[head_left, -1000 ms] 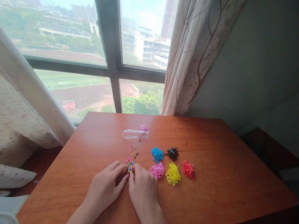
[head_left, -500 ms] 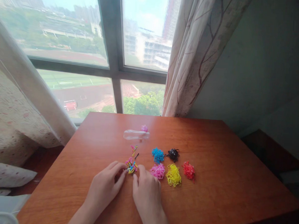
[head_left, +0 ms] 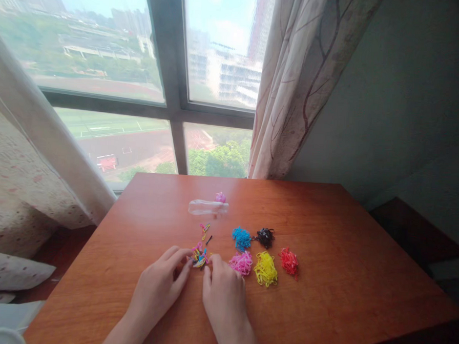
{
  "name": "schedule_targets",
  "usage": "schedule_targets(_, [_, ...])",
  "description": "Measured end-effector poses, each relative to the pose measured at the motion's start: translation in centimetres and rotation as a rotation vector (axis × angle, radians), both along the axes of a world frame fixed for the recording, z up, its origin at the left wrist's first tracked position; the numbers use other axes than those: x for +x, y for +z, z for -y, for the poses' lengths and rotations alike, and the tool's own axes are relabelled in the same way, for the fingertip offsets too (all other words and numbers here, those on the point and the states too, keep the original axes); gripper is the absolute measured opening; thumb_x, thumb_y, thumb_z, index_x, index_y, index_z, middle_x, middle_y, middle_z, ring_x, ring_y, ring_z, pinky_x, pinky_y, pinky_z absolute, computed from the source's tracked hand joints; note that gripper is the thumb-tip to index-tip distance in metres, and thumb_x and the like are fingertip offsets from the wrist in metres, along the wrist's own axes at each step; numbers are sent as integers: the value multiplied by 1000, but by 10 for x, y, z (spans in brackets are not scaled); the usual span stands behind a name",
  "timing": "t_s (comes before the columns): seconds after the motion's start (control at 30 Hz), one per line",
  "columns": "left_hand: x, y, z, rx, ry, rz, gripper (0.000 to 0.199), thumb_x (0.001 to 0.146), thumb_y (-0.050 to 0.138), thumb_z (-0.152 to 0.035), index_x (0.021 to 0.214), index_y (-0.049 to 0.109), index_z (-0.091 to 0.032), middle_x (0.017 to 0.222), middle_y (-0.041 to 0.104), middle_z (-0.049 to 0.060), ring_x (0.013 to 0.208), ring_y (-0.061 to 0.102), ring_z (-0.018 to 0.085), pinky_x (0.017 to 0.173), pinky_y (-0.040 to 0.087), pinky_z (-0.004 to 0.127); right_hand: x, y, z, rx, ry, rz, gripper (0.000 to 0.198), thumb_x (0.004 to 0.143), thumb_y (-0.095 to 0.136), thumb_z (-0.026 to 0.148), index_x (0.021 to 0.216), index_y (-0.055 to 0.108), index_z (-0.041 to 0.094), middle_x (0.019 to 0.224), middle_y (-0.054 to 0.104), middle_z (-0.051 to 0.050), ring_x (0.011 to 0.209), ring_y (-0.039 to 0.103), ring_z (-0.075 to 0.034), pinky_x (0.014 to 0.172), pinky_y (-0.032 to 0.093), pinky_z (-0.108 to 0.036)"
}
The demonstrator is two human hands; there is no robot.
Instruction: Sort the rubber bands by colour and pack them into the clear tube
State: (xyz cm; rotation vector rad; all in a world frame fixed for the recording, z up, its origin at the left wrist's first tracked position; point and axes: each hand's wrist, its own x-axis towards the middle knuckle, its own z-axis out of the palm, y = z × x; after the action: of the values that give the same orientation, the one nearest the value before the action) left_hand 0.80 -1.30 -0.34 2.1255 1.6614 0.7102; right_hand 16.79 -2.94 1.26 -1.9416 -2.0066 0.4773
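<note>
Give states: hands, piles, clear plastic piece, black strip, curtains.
Left hand: curled at mixed pile, grip unclear
Right hand: curled beside it, grip unclear
Mixed pile: unsorted, between hands
Blue pile: heaped
Black pile: heaped
Pink pile: heaped
Yellow pile: heaped
Red pile: heaped
Clear plastic piece: lying down
Black strip: loose
Left curtain: drawn aside
Right curtain: drawn aside

The scene was lit by daylight through the window (head_left: 173,110), which was rendered hazy and partly overexposed. A pale glare was reflected from the far left of the table (head_left: 161,199). The wall (head_left: 391,98) at right was left in dim shade. Detail in the multicoloured bands (head_left: 200,257) was softened.
</note>
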Motion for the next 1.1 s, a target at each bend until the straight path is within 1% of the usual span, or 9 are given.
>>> schedule_targets(0.3, [-1,0,0,9,5,-13,17,92,47,-28,98,63,-27,87,66,-2,71,66,14,66,50,23,-3,-6,-2,-32,11,38,13,93,52,13,96,61,22,82,72,-4,74,70,-24,57,36,-29])
schedule_targets(0.57, [0,1,2,-22,-10,-26,18,93,45,-28,97,63,-27,89,66,-2,71,66,14,66,49,23,-8,-11,-8,-28,-2,55,17,95,48,12,91,61,21,81,72,-4,75,70,-22,57,38,-27])
schedule_targets(0.7, [1,2,3,-30,-8,-32,18,92,45,-27,96,63,-26,89,66,-1,71,66,14,67,49,23,-6,-11,-6,19,-1,42,16,95,50,12,88,61,22,79,71,-3,72,69,-20,56,38,-25])
schedule_targets(0.93, [1,4,3,-13,-17,-26,17,92,46,-29,94,63,-26,87,67,-2,70,66,14,65,49,23,-4,-4,0,149,-24,0,18,94,50,11,84,61,21,76,71,-2,69,69,-19,57,39,-24])
schedule_targets(1.03, [1,3,3,-5,-22,-21,17,93,46,-29,95,63,-26,88,67,-2,70,67,13,65,49,23,3,-1,5,200,-25,-68,19,94,50,11,82,62,21,74,71,-2,67,68,-17,57,39,-23])
schedule_targets(1.1, [1,2,3,-7,-22,-24,17,93,46,-28,95,63,-26,88,67,-2,70,67,13,65,49,22,14,0,9,230,-31,-115,20,94,50,13,81,62,22,72,70,-1,65,68,-17,57,39,-23])
